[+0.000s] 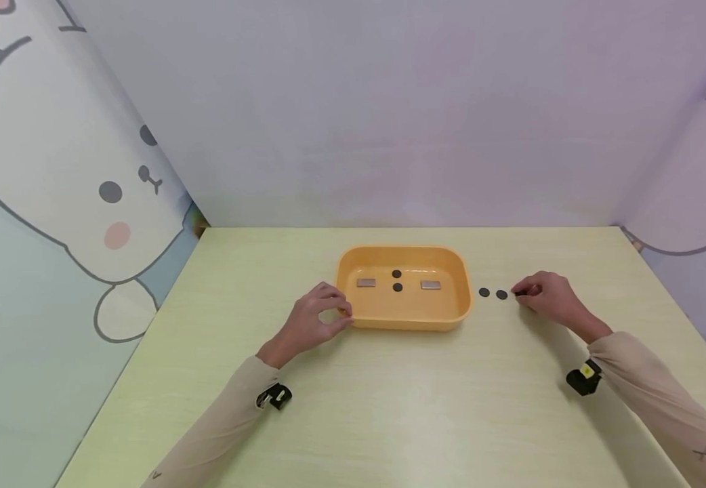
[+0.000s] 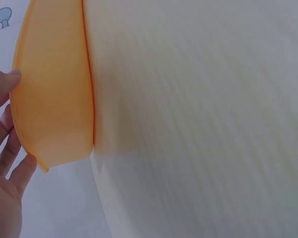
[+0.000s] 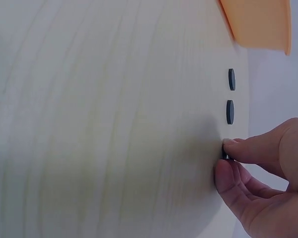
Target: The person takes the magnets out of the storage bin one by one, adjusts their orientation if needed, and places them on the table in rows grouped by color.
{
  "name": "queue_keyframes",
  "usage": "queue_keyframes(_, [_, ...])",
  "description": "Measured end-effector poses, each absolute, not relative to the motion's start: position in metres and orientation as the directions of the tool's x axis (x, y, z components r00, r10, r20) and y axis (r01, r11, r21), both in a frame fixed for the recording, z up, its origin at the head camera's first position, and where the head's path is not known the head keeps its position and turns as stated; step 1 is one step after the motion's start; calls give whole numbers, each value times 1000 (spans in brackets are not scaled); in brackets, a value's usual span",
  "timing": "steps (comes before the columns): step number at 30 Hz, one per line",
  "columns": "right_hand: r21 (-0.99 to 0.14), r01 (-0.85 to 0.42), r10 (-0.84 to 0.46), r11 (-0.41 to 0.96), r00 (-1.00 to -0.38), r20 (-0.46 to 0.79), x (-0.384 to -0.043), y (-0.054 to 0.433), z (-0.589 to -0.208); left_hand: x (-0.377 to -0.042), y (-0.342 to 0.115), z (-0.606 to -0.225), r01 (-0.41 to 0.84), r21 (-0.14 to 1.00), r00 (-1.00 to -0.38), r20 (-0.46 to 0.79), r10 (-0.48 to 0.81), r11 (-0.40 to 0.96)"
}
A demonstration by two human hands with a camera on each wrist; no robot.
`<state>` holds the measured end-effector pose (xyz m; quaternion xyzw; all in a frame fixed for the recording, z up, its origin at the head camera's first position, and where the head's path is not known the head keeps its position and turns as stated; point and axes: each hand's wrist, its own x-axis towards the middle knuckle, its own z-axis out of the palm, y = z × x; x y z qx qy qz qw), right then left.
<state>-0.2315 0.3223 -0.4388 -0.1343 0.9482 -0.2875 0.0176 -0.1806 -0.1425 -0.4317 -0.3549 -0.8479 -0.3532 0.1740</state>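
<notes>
At the near left corner of an orange plastic tray [image 1: 410,324], my left hand [image 1: 313,317] holds the rim between thumb and fingers. The left wrist view shows the fingertips [image 2: 25,166] against the tray's edge. Right of the tray, my right hand [image 1: 553,298] pinches a small black disc [image 3: 225,150] between thumb and fingers, close to the tabletop. Its fingers hide most of that disc. Two more black discs, one nearer the tray [image 1: 484,292] and one nearer the hand [image 1: 501,295], lie in line with it.
Inside the tray lie two black discs, one behind the other [image 1: 397,274], with a silvery rectangular bar [image 1: 366,282] to their left and another bar [image 1: 430,285] to their right. Pale wood tabletop [image 1: 389,407] spreads around. Cloth-like walls [image 1: 389,135] stand behind and beside it.
</notes>
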Motion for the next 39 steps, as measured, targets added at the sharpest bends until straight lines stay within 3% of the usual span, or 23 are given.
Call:
queue_keyframes(30, [-573, -239, -265, 784, -963, 39, -227, 323, -426, -181, -142, -433, 725, 492, -688, 542, 482, 482])
queue_keyframes(39, [-636, -253, -284, 729, -957, 56, -220, 317, -412, -182, -144, -434, 727, 490, -686, 550, 477, 481])
